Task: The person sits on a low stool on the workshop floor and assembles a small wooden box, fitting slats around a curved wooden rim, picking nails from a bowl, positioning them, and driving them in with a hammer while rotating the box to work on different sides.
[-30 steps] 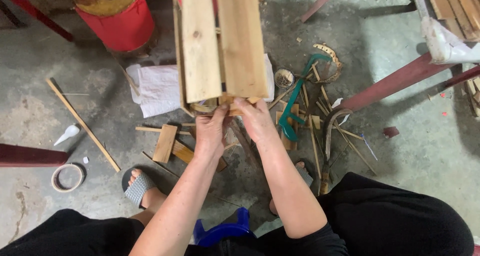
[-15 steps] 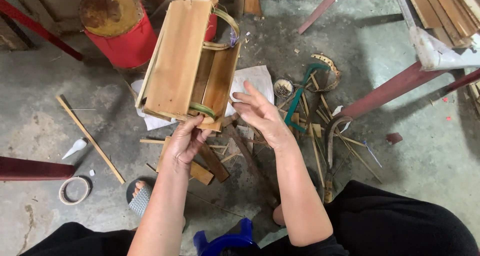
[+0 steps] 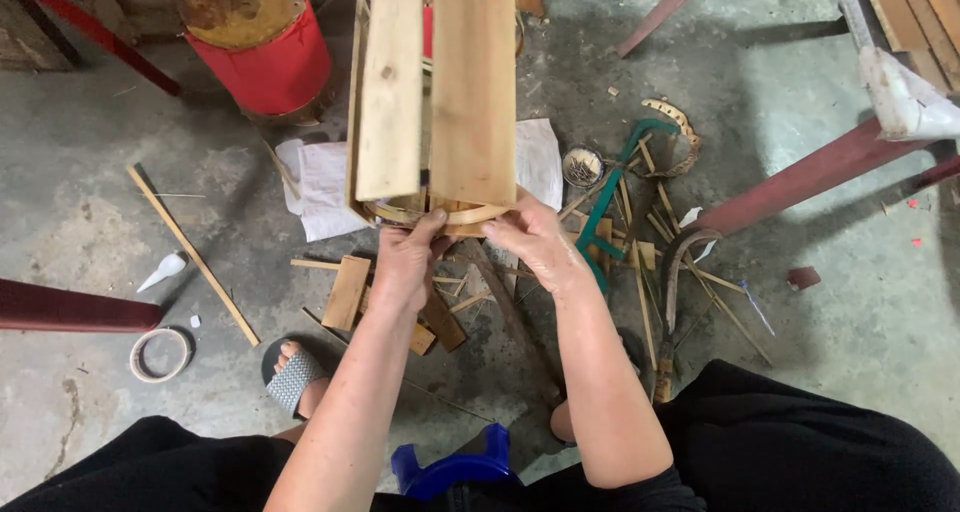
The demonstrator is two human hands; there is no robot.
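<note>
A light wooden box-like frame (image 3: 440,92) made of flat slats with curved bamboo hoops at its near end is held up in front of me. My left hand (image 3: 408,264) grips its lower edge from below, thumb against the curved hoop. At the lower right corner my right hand (image 3: 535,244) holds the same end, fingers on the hoop. The slats face me and hide the inside of the frame.
On the concrete floor lie a red drum (image 3: 262,42), white paper (image 3: 325,187), wood offcuts (image 3: 348,292), a long bamboo strip (image 3: 192,254), a tape roll (image 3: 160,354), a green-framed saw (image 3: 612,197), a small tin of nails (image 3: 583,166) and red metal legs (image 3: 800,184). A blue stool (image 3: 452,466) is under me.
The frame has been turned from a tilted, open-side view to upright with its slats facing me. My right hand, apart from it half a second ago, now holds its lower end.
</note>
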